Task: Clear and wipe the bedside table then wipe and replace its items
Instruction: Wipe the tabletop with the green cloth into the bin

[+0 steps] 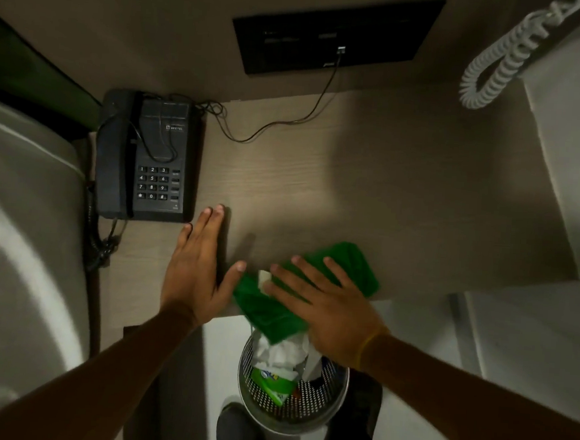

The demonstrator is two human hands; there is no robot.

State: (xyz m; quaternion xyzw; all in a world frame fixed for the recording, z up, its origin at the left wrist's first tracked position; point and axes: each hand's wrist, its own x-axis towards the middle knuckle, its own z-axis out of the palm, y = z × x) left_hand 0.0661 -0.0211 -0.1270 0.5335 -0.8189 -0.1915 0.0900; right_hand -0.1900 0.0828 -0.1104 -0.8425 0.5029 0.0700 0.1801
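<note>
Green cloth lay at the table's near edge, partly hanging over a mesh bin (full of crumpled paper). My right hand pressed flat on the cloth, fingers spread, gripping nothing. My left hand rested open on the table just left of it, near the black phone at the far left.

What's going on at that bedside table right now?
Right hand flat on green cloth at table edge. Left hand open beside it. Telephone not yet cleared.
</note>
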